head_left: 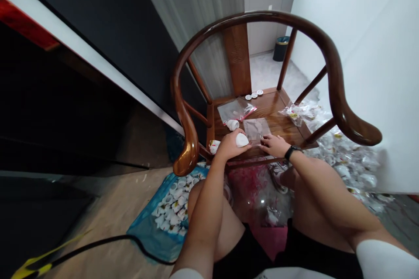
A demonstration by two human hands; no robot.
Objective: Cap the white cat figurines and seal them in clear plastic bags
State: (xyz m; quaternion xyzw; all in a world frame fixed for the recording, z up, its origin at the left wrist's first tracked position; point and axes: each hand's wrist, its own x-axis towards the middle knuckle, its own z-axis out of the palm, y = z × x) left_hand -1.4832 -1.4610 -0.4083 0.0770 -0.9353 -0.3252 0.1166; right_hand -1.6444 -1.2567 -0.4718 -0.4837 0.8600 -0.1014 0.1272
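Left hand (pixel 230 146): fingers curled together around a small white cup (pixel 242 140), over the front edge of the wooden chair seat (pixel 281 115). Right hand (pixel 274 145): fingers slightly apart, tips apparently touching a flat clear plastic bag (pixel 257 130) mid-seat. Second white cup (pixel 232 124) lies on its side just behind left hand.

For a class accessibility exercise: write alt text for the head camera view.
A seated person's left hand holds a small white cup above a polished wooden armchair seat; the right hand rests on a plastic bag. More white cups lie on a blue sheet below.
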